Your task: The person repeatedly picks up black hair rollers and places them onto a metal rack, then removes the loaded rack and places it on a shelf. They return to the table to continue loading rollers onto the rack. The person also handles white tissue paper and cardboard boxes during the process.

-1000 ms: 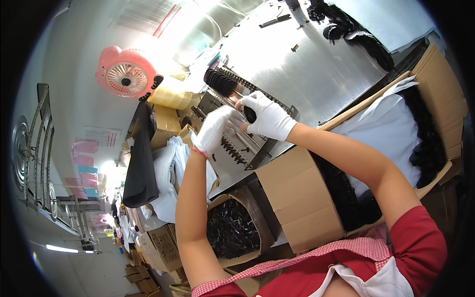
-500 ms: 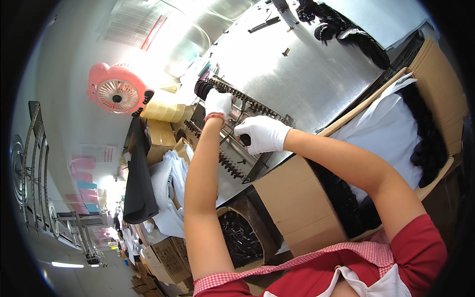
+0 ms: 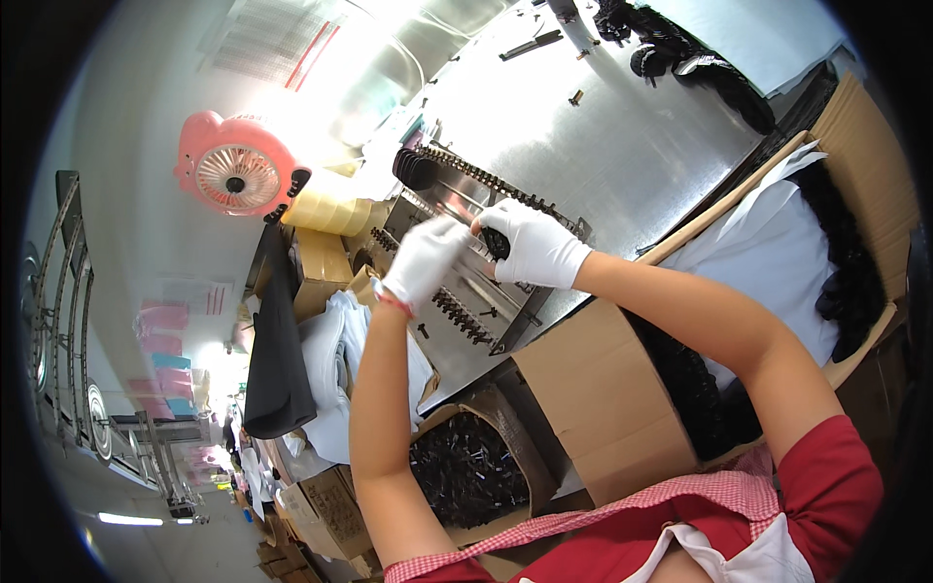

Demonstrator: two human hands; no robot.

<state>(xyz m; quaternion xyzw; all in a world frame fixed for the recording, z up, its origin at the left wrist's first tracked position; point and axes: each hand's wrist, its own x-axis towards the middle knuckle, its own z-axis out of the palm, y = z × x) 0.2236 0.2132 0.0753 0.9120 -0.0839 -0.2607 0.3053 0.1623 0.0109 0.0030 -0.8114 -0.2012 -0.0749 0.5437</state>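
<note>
The held piece [image 3: 497,243] is black, gloves [image 3: 546,251] white, apron [image 3: 719,483] red-white checked.

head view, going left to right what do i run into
metal rack → pink fan → left gloved hand → right gloved hand, which holds a black piece → white sheet in the open cardboard box

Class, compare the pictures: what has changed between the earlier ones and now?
Since half a second ago, the left hand has moved back from the black pieces at the metal rack toward the right hand; blur hides whether it holds anything. The right hand still holds a dark item, and the pink fan stands where it was.
</note>
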